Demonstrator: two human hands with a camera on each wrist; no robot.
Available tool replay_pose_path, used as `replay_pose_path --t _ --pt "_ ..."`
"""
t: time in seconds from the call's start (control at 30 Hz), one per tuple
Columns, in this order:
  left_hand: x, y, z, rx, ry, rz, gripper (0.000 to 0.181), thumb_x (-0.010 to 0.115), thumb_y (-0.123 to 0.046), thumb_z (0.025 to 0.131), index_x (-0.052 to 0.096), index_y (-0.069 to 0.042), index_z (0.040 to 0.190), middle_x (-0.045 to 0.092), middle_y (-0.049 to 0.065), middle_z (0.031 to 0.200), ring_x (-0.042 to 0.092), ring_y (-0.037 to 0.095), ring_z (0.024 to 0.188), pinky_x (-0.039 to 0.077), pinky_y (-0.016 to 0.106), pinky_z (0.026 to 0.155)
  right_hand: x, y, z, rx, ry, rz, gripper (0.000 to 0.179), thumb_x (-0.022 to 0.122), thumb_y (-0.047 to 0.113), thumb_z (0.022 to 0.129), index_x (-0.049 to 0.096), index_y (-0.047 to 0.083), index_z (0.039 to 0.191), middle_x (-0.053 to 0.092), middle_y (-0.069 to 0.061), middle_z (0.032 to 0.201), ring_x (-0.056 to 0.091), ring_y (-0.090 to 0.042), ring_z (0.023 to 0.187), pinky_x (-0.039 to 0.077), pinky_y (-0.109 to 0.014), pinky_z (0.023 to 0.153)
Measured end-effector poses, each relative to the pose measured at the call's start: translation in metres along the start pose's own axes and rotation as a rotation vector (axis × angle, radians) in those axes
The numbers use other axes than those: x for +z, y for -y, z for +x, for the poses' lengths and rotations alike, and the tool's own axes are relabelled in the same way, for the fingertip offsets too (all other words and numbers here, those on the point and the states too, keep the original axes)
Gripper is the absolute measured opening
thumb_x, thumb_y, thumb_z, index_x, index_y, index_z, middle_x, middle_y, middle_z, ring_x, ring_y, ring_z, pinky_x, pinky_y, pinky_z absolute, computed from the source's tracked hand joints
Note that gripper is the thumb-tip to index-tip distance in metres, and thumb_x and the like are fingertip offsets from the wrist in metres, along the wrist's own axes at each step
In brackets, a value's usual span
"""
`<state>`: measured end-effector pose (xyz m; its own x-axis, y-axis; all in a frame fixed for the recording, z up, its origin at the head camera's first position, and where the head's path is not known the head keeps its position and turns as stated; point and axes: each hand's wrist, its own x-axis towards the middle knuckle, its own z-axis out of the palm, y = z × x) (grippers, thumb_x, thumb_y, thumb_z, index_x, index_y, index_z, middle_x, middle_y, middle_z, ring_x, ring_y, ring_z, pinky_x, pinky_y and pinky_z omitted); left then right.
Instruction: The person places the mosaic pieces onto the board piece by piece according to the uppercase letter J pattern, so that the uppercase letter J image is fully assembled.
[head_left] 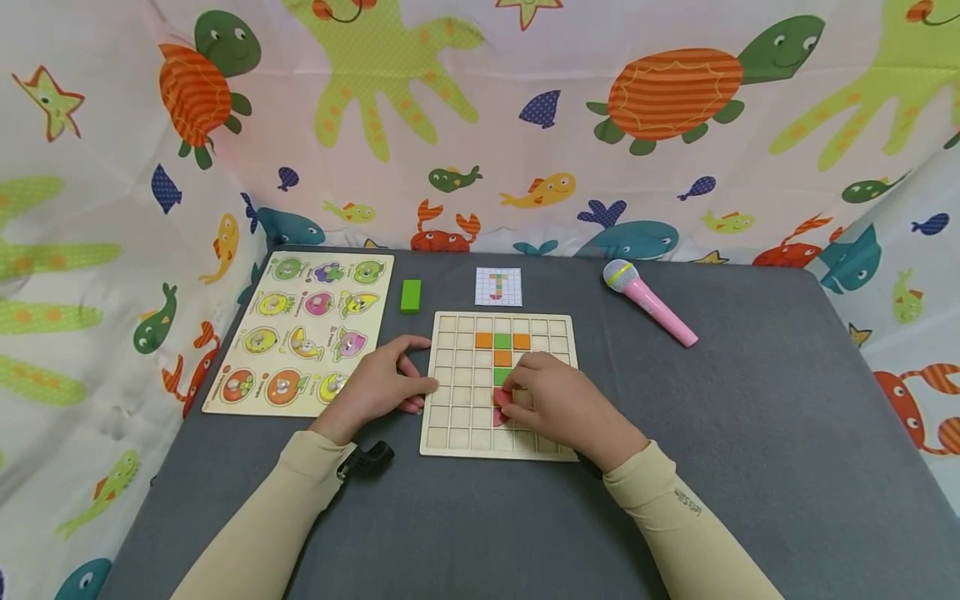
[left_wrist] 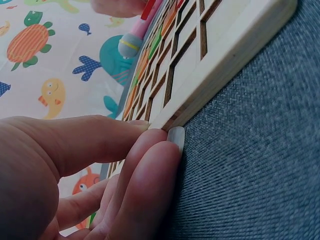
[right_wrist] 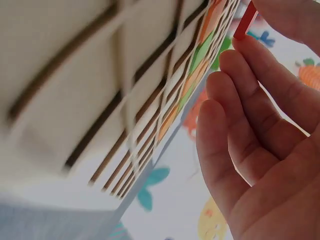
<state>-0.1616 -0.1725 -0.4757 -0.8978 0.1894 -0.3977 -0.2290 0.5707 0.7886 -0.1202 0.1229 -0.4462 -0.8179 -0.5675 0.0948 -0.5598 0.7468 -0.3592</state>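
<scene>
A square wooden grid board (head_left: 450, 437) lies flat on the table. Orange tiles (head_left: 483, 340) and green tiles (head_left: 502, 341) sit in its cells in a T-like pattern, with a red piece (head_left: 500, 417) lower in the column. My left hand (head_left: 378, 383) grips the board's left edge, thumb on the rim and curled fingers against its side, as the left wrist view shows. Over the column, my right hand (head_left: 558, 404) pinches a small red tile (right_wrist: 245, 22) between thumb and index finger. Its other fingers are half curled, hiding some cells.
Behind the board lie a green block (head_left: 410, 296) and a small pattern card (head_left: 498, 287) with a coloured grid design. A fruit-picture board (head_left: 251, 346) is at the left, partly under the left hand. A pink toy microphone (head_left: 660, 312) rests at the right. A printed cloth (head_left: 517, 225) hangs behind.
</scene>
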Motion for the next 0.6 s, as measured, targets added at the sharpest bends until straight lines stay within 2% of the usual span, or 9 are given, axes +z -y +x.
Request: replay_pose_path --t 0.23,0.4,0.6 --pt "0.000 0.001 0.000 0.008 -0.007 -0.001 0.068 0.089 -0.028 0.091 0.056 -0.024 0.151 0.069 0.011 0.098 0.077 0.021 0.070 0.067 0.033 0.066 0.013 0.019 0.008 -0.059 -0.015 0.005 0.013 0.078 0.030 0.099 0.078 0.020 0.090 0.065 0.005 0.086 0.053 -0.008 0.079 0.051 -0.024 0.067" --pt "0.000 0.001 0.000 0.000 -0.001 -0.006 0.069 0.089 -0.028 0.091 0.056 -0.024 0.151 0.069 0.012 0.099 0.078 0.021 0.070 0.067 0.032 0.066 0.018 0.022 0.007 -0.067 -0.031 0.012 0.012 0.079 0.028 0.099 0.078 0.019 0.090 0.067 0.004 0.087 0.053 -0.008 0.077 0.051 -0.025 0.066" --pt "0.000 -0.001 -0.001 -0.005 -0.003 0.002 0.069 0.089 -0.029 0.091 0.055 -0.025 0.152 0.069 0.011 0.099 0.077 0.021 0.071 0.067 0.032 0.066 0.020 0.022 0.008 -0.058 -0.006 0.006 0.013 0.077 0.029 0.100 0.079 0.021 0.091 0.067 0.004 0.088 0.053 -0.007 0.078 0.052 -0.025 0.068"
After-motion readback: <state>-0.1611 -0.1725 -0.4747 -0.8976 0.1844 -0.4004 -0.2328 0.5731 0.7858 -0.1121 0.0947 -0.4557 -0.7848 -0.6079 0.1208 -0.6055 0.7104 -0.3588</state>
